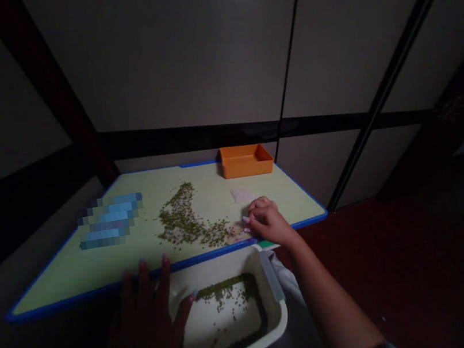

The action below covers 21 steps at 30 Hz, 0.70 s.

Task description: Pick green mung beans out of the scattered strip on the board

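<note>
Counter (77,278): pale green top, blue rim.
Orange tray (246,160): at the far edge.
White basin (280,324): just below the near rim, seemingly on a lap.
Blue object (110,221): blurred, left on the counter.
Mung beans (179,216): long scatter mid-counter, more inside the basin.
Left grip (144,332): fingers spread wide, nothing held.
Right grip (267,221): curled at the scatter's near end, any hold too dim to tell.
Risk: beans by the rim, liable to miss the basin if swept too fast.

The board (56,279) is pale green with a blue edge, the tray (247,166) orange, the beans (180,219) olive-green, the tub (215,266) white.
</note>
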Motion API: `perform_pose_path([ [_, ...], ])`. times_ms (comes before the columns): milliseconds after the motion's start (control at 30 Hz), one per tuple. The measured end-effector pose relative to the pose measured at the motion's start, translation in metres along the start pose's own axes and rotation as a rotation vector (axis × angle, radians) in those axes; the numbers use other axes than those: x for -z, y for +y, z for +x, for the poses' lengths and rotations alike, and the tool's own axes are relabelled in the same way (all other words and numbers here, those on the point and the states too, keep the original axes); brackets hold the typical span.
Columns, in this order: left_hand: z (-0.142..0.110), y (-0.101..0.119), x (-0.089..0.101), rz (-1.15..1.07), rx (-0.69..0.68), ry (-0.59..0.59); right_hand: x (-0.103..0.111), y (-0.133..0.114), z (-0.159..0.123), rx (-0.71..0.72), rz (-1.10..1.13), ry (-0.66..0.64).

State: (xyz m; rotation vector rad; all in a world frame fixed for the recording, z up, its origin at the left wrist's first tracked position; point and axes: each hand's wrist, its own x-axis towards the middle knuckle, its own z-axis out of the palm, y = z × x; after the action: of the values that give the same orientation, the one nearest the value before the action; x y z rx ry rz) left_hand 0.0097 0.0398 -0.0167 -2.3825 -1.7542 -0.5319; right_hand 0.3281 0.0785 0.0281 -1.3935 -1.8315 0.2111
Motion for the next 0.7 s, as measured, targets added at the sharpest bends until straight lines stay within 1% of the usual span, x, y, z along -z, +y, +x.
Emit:
perform_pose_path([
  [100, -0.0026, 0.0075, -0.0007, 0.04, 0.012, 0.051, -0.0005, 0.0015, -0.0007, 0.014, 0.03, 0.017],
  [233, -0.0032, 0.0097, -0.001, 0.062, -0.003, 0.06, -0.0022, 0.0025, -0.0001, 0.01, 0.033, 0.039],
  [500, -0.0026, 0.0121, 0.0001, 0.088, 0.026, 0.032, -0.0041, 0.0022, 0.0044, 0.025, -0.013, -0.009],
  [700, -0.0016, 0.011, -0.0012, 0.117, 0.028, 0.015, -0.0029, 0.004, 0.0027, 0.053, 0.021, 0.004],
])
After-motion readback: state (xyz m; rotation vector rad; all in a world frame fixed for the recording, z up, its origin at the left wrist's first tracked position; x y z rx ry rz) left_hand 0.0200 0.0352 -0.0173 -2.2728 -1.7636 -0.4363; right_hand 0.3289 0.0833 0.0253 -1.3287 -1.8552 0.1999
